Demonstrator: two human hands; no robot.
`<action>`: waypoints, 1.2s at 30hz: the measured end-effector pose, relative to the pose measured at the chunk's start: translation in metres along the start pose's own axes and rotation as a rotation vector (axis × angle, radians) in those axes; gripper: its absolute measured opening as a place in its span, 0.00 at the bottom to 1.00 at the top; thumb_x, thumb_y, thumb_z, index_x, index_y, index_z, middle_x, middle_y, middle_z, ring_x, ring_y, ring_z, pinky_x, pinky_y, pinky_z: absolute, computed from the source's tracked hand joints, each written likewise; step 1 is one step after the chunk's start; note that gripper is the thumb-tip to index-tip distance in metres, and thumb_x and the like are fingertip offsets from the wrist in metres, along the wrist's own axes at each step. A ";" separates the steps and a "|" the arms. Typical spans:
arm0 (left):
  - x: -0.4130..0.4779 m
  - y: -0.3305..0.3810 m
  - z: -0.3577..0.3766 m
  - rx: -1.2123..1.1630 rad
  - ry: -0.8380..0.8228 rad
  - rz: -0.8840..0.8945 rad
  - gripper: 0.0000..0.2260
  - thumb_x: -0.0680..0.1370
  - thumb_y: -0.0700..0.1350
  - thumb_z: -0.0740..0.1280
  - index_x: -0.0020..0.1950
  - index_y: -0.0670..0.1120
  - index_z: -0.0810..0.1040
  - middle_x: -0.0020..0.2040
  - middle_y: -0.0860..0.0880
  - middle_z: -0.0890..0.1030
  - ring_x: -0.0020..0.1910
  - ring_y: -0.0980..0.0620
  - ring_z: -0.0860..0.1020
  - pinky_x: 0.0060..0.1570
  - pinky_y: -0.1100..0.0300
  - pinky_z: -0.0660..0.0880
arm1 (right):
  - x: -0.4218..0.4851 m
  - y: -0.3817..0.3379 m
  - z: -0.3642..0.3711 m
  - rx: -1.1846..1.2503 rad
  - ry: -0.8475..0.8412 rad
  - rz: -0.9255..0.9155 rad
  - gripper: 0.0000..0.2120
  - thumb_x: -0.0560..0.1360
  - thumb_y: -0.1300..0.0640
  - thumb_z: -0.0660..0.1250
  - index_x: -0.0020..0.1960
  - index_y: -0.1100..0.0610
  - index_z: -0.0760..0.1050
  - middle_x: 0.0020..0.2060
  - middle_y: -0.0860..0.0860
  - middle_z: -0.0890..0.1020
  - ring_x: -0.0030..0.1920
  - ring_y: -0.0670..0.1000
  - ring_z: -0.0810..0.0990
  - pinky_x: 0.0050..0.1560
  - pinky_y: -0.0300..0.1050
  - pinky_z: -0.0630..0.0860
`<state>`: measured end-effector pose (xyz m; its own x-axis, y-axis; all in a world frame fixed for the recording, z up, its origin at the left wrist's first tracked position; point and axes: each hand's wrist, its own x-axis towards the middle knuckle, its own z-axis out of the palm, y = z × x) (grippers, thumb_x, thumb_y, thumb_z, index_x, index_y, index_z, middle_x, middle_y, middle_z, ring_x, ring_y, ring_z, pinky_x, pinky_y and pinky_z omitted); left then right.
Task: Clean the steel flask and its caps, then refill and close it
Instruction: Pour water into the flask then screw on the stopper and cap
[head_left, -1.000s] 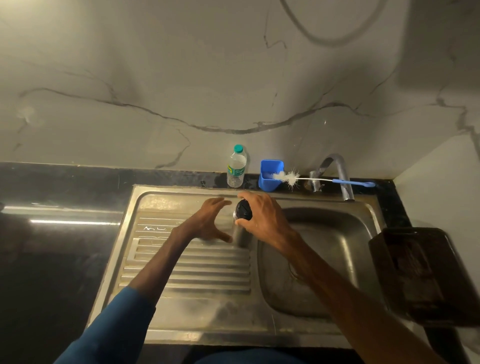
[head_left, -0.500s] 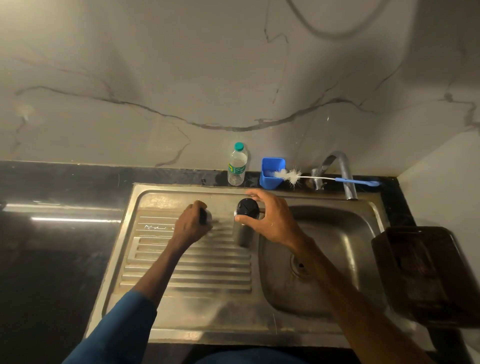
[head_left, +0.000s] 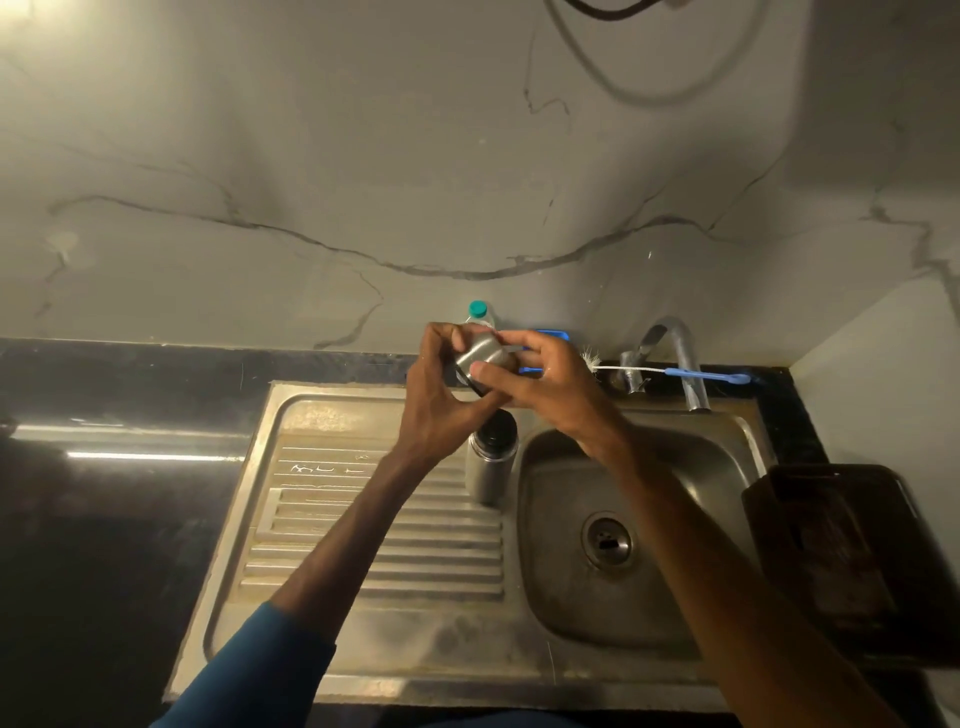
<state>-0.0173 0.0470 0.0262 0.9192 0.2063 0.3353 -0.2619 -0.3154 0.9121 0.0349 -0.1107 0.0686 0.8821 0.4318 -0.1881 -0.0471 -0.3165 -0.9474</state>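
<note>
The steel flask stands upright on the drainboard at the basin's left edge, its black inner cap on its neck. Above it, both hands hold the steel outer cap in the air, tilted, its dark rim facing down-left. My left hand cups the cap from the left with curled fingers. My right hand pinches it from the right, thumb on its side.
A clear water bottle with a teal cap stands at the wall behind the hands. A blue holder and a bottle brush with a blue handle lie by the tap. The sink basin is right; a dark tray sits far right.
My left hand lifted the steel outer cap off the drainboard. My right hand left the flask's black cap and joined it on the cap, above the flask.
</note>
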 end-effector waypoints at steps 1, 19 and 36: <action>-0.002 0.000 0.002 -0.014 -0.026 0.005 0.28 0.70 0.41 0.82 0.60 0.41 0.68 0.58 0.45 0.79 0.57 0.43 0.81 0.54 0.40 0.81 | -0.001 0.000 -0.003 -0.073 0.021 -0.031 0.37 0.68 0.39 0.79 0.72 0.52 0.74 0.59 0.50 0.85 0.57 0.49 0.85 0.55 0.51 0.84; -0.035 -0.088 0.000 0.164 -0.488 -0.289 0.34 0.67 0.48 0.85 0.70 0.48 0.77 0.63 0.55 0.82 0.60 0.60 0.80 0.56 0.70 0.77 | -0.014 0.040 0.031 -0.998 -0.153 -0.142 0.40 0.71 0.50 0.79 0.76 0.51 0.63 0.68 0.54 0.70 0.67 0.55 0.72 0.61 0.51 0.78; -0.028 -0.098 0.002 0.168 -0.509 -0.312 0.31 0.65 0.48 0.86 0.65 0.54 0.79 0.59 0.58 0.82 0.57 0.62 0.81 0.52 0.72 0.77 | 0.000 0.027 0.040 -1.201 -0.121 -0.116 0.33 0.74 0.37 0.73 0.69 0.56 0.70 0.59 0.55 0.79 0.57 0.55 0.80 0.56 0.49 0.76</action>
<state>-0.0170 0.0699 -0.0731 0.9808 -0.1425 -0.1333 0.0532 -0.4619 0.8853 0.0148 -0.0858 0.0324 0.7999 0.5654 -0.2014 0.5506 -0.8248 -0.1285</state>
